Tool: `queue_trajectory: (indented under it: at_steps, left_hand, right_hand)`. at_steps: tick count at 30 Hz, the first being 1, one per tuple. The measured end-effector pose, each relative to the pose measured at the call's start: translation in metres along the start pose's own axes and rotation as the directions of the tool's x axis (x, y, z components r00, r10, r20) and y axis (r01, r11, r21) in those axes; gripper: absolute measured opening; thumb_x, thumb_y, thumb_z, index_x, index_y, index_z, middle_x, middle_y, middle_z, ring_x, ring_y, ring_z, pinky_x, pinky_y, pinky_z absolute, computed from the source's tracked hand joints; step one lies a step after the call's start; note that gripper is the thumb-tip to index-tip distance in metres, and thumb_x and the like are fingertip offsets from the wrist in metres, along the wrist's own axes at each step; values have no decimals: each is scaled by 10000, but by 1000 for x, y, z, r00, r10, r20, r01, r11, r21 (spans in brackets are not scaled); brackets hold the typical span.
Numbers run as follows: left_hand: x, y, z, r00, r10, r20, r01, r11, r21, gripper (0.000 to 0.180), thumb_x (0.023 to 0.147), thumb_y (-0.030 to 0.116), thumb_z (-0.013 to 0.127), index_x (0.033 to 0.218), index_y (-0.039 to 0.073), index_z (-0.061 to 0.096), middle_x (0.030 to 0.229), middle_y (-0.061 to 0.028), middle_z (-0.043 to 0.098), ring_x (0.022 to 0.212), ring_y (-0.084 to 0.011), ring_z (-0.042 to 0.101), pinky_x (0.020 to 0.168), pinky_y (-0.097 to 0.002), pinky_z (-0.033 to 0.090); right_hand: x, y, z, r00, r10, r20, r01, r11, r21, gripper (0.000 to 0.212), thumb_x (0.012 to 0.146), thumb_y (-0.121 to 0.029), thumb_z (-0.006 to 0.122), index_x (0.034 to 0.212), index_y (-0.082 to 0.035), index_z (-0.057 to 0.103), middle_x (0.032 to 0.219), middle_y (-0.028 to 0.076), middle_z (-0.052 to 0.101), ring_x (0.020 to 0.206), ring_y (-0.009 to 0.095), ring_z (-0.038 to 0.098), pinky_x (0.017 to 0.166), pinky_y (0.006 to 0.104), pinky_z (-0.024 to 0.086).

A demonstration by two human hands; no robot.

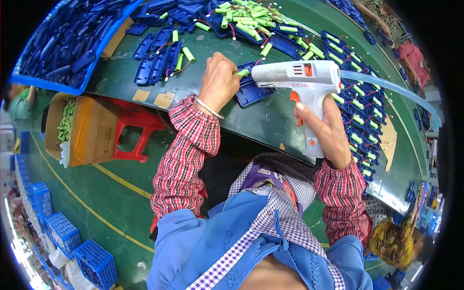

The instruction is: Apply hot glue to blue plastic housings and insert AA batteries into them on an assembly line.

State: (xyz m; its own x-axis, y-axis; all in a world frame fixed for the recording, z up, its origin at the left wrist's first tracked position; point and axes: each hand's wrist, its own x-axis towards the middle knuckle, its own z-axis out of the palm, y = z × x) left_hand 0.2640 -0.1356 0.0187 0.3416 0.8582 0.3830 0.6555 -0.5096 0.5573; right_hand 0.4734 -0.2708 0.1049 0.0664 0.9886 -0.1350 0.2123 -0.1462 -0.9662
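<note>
My right hand is wrapped round the handle of a white hot glue gun with an orange trigger. A long translucent glue stick runs out of its back end. The gun's nozzle points left, close to my left hand. That hand is closed, its fingers pinching a green battery cell at a dark blue plastic shell on the bench. The nozzle's tip overlaps the shell; I cannot tell whether they touch. My left fingertips are partly hidden by the hand itself.
Loose green cells with red wires are heaped at the back. Rows of blue shells with cells fill the bench's right side. A blue crate of shells stands far left, above a cardboard box and a red stool. Other people sit around.
</note>
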Motion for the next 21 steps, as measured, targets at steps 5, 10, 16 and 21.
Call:
queue_trajectory:
  at_steps: [5,10,16,21]
  left_hand:
    - [-2,-11,-20,953,38,-300,-3,993,115,131,805,76,707,861,-25,644,853,-190,627,833,-373,611,743,-438,492]
    - [17,-41,-37,966,-131,-223,243,758,606,321,856,326,708,845,6,683,903,-169,641,814,-331,675,636,-429,560]
    - [40,-55,-35,967,-223,-123,254,814,522,249,786,257,744,845,16,726,899,-216,682,775,-354,701,667,-466,555]
    - [32,-52,-55,889,-404,-214,-5,459,-888,192,927,140,661,998,-39,657,785,-68,657,618,-141,628,608,-274,542]
  right_hand:
    - [-6,-3,0,1000,-9,9,7,984,180,439,947,-147,613,1300,47,438,1072,139,635,907,180,639,810,316,520]
    - [-12,-5,2,1000,-18,1,17,967,255,440,950,-129,605,1311,55,432,1163,195,636,1057,237,651,923,350,516]
    - [-26,-6,1,999,-25,43,14,974,225,444,941,-152,624,1295,52,449,1128,175,654,1060,238,647,956,361,493]
    - [-35,-1,-1,995,14,95,-28,989,148,415,937,-137,640,1270,42,468,1116,131,651,1016,190,641,917,329,497]
